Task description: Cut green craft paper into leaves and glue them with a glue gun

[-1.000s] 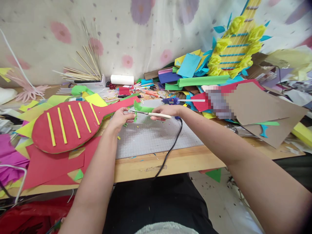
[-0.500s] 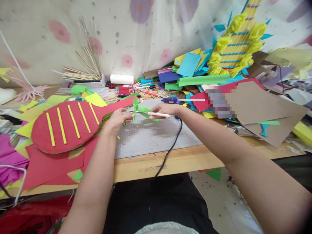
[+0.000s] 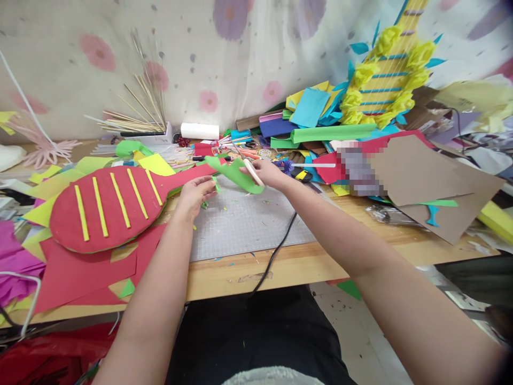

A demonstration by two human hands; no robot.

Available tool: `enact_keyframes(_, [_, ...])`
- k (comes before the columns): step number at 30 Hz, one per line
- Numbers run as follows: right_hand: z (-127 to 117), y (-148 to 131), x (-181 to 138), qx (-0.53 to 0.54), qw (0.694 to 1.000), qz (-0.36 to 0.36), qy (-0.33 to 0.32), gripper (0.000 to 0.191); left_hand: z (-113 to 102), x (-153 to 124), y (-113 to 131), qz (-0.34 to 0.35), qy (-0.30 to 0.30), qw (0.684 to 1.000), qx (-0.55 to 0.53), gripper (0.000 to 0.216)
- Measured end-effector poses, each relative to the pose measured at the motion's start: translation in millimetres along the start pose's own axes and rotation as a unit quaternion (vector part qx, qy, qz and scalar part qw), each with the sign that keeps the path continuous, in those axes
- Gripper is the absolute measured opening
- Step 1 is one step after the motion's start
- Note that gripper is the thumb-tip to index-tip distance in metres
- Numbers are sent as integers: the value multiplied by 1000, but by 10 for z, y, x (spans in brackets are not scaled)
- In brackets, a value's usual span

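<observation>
My right hand (image 3: 269,172) is closed on a pair of white-handled scissors (image 3: 251,170) and on a green paper strip (image 3: 236,175) that hangs from it over the grey cutting mat (image 3: 248,222). My left hand (image 3: 196,193) sits at the mat's left edge, fingers curled, with a small green scrap (image 3: 217,184) at its fingertips. Just left of it lies a red cardboard guitar shape (image 3: 116,206) with yellow stripes. A black cord (image 3: 276,251) runs across the mat and over the table edge.
Coloured paper sheets and rolls (image 3: 320,125) pile up at the back right, with a yellow guitar model (image 3: 385,80) leaning on the curtain. Brown cardboard (image 3: 433,182) lies on the right. Sticks (image 3: 136,120) and a white roll (image 3: 199,130) stand at the back. Red and pink paper (image 3: 80,272) covers the left.
My right hand has moved up and back with the scissors, which have swung from lying level to pointing away. The green strip went with it, away from my left hand.
</observation>
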State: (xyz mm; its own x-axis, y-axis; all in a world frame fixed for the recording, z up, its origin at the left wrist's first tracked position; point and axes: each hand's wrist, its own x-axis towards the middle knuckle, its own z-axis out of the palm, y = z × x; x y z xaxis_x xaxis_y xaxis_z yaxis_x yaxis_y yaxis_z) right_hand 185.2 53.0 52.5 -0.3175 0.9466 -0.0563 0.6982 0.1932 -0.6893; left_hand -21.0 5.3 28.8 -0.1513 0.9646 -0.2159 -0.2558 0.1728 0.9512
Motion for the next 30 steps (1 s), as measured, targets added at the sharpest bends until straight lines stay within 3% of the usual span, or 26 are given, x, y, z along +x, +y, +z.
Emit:
enact_keyframes(3, [71,-17,74,-168,983,68,34,30,64,20,-94,10,20,999,-33,27])
enact_keyframes(7, [227,-35,84,-235,963,115,68,50,124,37,-189,19,34,998,-49,26])
enact_keyframes(10, [361,-49,73,-242,958,121,93,58,148,35,-211,29,47,997,-45,24])
enact_keyframes(15, [467,-92,76,-269,952,109,95,40,167,24,-212,56,57,996,-39,25])
enact_keyframes(18, [422,-126,23,-286,952,48,95,36,168,23,-211,61,61,996,-37,26])
enact_keyframes(23, [298,-81,-235,-215,969,-43,110,27,177,20,-220,71,63,994,-48,26])
enact_keyframes(30, [27,272,-679,-82,996,9,34,23,240,-15,-241,64,72,995,-31,25])
